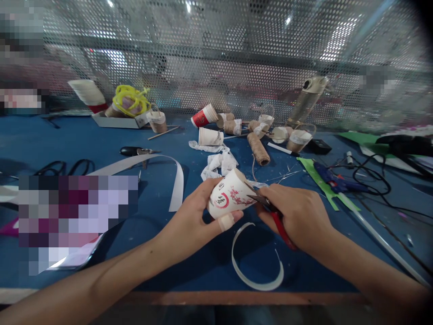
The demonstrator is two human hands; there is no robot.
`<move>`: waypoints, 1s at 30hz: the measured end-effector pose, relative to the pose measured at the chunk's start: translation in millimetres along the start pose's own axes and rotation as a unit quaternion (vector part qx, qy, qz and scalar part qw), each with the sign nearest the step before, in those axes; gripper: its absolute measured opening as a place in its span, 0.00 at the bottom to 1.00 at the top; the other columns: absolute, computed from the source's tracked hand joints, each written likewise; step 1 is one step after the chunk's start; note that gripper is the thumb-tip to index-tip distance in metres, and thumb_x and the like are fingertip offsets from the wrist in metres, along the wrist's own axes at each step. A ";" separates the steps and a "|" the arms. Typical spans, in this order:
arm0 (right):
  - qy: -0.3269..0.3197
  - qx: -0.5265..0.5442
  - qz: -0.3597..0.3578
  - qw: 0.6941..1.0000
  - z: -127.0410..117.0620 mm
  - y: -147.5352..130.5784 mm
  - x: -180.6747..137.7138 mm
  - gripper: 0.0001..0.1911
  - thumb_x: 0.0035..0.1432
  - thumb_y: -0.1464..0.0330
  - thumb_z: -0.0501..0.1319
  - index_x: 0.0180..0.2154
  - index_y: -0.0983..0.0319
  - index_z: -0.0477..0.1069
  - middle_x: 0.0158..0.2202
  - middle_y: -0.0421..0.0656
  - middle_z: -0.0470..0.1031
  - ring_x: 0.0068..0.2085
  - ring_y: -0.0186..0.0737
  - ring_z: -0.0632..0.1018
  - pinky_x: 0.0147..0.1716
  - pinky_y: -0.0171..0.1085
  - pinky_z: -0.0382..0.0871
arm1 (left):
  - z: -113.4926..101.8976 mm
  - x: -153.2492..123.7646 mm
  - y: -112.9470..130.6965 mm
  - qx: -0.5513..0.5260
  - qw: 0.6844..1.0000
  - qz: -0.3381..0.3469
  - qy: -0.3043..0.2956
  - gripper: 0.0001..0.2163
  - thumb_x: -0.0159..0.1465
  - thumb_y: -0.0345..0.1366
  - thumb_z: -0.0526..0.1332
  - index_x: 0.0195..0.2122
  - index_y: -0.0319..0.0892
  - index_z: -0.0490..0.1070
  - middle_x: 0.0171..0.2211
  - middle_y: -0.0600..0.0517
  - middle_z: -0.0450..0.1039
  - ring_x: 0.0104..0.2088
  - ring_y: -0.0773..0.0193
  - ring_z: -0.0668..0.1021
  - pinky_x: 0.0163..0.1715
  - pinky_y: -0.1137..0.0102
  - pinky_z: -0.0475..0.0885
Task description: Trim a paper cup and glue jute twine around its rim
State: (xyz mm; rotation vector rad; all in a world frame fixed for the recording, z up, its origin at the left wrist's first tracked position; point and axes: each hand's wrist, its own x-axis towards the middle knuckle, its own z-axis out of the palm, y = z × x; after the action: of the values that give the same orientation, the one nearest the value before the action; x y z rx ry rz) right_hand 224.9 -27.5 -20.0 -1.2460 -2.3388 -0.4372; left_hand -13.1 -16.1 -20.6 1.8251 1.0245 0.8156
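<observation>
My left hand (203, 210) grips a white paper cup (228, 198) with red blossoms and dark lettering, tilted on its side above the table. A bandage wraps a digit of that hand. In my right hand (296, 210) are red-handled scissors (280, 228), their blades reaching to the right side of the cup. Part of the cup's far edge is hidden by the right hand. Below the cup, a curled white paper strip (257, 285) lies on the blue table (189, 266).
Twine-wrapped cups (232, 127), a twine roll (259, 149) and stacked paper cups (210, 136) lie behind my hands. At right are a blue glue gun (334, 180) and cables. A white ribbon (177, 185) and pliers (135, 151) lie left. Perforated metal mesh (216, 58) stands at the back.
</observation>
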 end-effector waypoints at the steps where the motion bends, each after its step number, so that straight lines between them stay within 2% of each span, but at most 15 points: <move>1: 0.003 0.000 -0.001 1.000 0.1 0.0 0.2 0.08 0.63 0.68 0.59 0.31 0.59 0.72 0.23 0.37 0.71 0.22 0.37 0.73 0.24 0.36 0.57 | -0.1 0.1 0.1 -0.003 1.000 0.001 0.001 0.23 0.67 0.47 0.65 0.59 0.45 0.66 0.50 0.46 0.76 0.45 0.54 0.79 0.44 0.61 0.75; 6: 0.017 -0.005 -0.006 1.000 -0.6 -0.2 0.8 0.10 0.63 0.68 0.58 0.29 0.59 0.72 0.22 0.37 0.71 0.21 0.36 0.73 0.24 0.36 0.55 | -0.8 -0.6 0.6 -0.016 1.000 0.000 -0.010 0.24 0.66 0.47 0.65 0.60 0.43 0.66 0.52 0.44 0.76 0.47 0.51 0.80 0.46 0.59 0.75; 13: 0.027 0.000 -0.003 1.000 -2.4 -1.1 -2.1 0.12 0.63 0.68 0.59 0.26 0.59 0.71 0.19 0.36 0.71 0.20 0.35 0.72 0.23 0.36 0.54 | -1.6 -0.2 2.7 -0.010 1.000 0.001 -0.014 0.24 0.66 0.47 0.65 0.60 0.45 0.65 0.52 0.45 0.77 0.46 0.52 0.80 0.44 0.61 0.76; 17: 0.030 -0.001 -0.004 1.000 -2.8 -1.7 -1.6 0.10 0.62 0.68 0.60 0.27 0.59 0.72 0.21 0.37 0.72 0.21 0.35 0.73 0.23 0.36 0.55 | -3.0 -0.9 4.3 0.012 1.000 0.003 -0.019 0.23 0.67 0.47 0.65 0.60 0.45 0.65 0.47 0.49 0.79 0.42 0.56 0.80 0.41 0.64 0.75; 25: 0.004 -0.025 -0.002 1.000 -0.8 -2.5 0.2 0.06 0.60 0.69 0.60 0.30 0.59 0.72 0.23 0.38 0.73 0.23 0.38 0.75 0.24 0.36 0.55 | -2.1 0.5 2.1 0.057 0.998 0.004 -0.004 0.26 0.66 0.48 0.65 0.61 0.43 0.62 0.49 0.46 0.79 0.43 0.54 0.81 0.42 0.62 0.75; 30: 0.008 -0.025 -0.004 1.000 -1.2 -3.9 1.0 0.07 0.61 0.69 0.59 0.30 0.59 0.72 0.22 0.38 0.73 0.22 0.38 0.74 0.24 0.36 0.56 | -1.7 0.9 3.0 0.069 0.998 -0.002 -0.007 0.26 0.66 0.48 0.64 0.61 0.44 0.61 0.47 0.47 0.79 0.41 0.54 0.80 0.41 0.63 0.75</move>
State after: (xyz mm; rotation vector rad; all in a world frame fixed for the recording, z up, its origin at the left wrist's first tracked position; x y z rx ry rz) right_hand 221.4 -29.5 -18.7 -1.2527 -2.3342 -0.5097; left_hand -13.2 -15.6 -17.1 1.9426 1.0980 0.7439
